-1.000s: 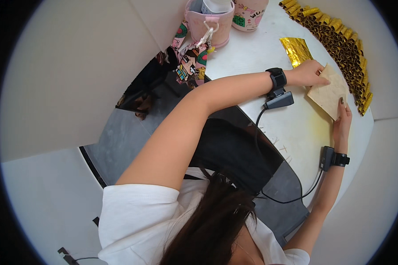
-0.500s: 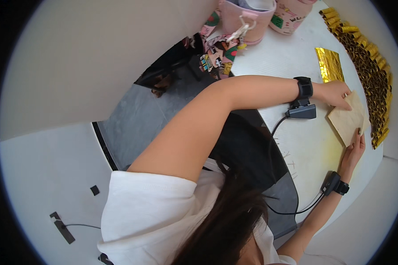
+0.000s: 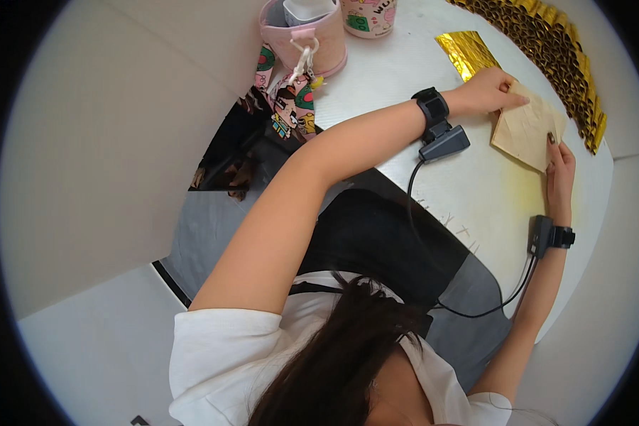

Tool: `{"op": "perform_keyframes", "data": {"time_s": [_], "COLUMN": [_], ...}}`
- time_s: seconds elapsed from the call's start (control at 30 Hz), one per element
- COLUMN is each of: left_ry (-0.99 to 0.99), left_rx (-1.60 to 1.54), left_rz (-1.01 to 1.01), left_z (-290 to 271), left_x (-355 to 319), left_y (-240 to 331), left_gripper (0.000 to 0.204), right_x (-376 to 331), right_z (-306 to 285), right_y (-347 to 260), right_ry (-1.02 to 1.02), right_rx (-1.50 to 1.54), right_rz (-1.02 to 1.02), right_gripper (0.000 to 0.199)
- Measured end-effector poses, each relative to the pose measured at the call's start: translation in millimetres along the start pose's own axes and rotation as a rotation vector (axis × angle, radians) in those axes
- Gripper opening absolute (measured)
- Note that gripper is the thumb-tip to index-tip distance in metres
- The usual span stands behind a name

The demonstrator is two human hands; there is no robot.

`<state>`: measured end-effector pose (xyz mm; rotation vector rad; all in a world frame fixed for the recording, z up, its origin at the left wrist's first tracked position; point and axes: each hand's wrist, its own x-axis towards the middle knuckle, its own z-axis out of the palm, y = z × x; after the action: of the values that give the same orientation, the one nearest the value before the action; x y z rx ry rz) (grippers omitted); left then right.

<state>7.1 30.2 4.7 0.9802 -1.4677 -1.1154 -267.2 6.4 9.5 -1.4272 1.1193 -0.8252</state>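
Note:
Both hands are on a squarish piece of beige paper [image 3: 522,135] above the white table; whether it is one sheet or several layers is hard to tell. My left hand [image 3: 486,92] pinches its upper left corner, thumb over the top. At the lower right edge, my right hand [image 3: 561,170] grips it, one dark-nailed finger lying on its face and the others partly hidden. Just beyond my left hand lies a shiny gold foil sheet [image 3: 465,53], partly covered by that hand.
Many small gold foil rolls [image 3: 539,39] are piled along the table's far right edge. A pink bucket-shaped bag [image 3: 305,46] and a pink patterned container [image 3: 369,18] stand at the far left of the white table [image 3: 383,92]. Cables hang from black wrist devices [image 3: 444,142].
The view has shifted, so the table and rolls sit further up and left. The paper has turned slightly between my hands, both of which keep their hold on it.

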Motion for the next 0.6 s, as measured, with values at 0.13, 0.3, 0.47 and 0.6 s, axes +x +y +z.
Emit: {"op": "perform_keyframes", "data": {"time_s": [0.13,0.3,0.47,0.6], "left_ry": [-0.027,-0.092,-0.163,-0.206], "left_rx": [-0.082,-0.187,-0.264,-0.288], "left_rz": [-0.008,-0.036,-0.047,-0.107], "left_z": [1.5,0.9,-0.4,-4.5], "left_x": [-2.0,-10.6,-15.6,-13.6], "left_y": [7.8,12.7,28.7,29.2], "left_gripper": [0.031,0.032,0.036,0.039], "right_x": [-5.4,-5.7,-7.2,-5.8], "right_z": [8.4,4.4,9.4,12.7], "right_y": [-2.8,2.0,-4.2,-4.9], "right_ry": [0.078,0.034,0.028,0.112], "right_rx": [0.164,0.235,0.265,0.314], "right_rz": [-0.100,-0.064,-0.078,-0.080], "right_gripper": [0.029,0.030,0.036,0.037]}}
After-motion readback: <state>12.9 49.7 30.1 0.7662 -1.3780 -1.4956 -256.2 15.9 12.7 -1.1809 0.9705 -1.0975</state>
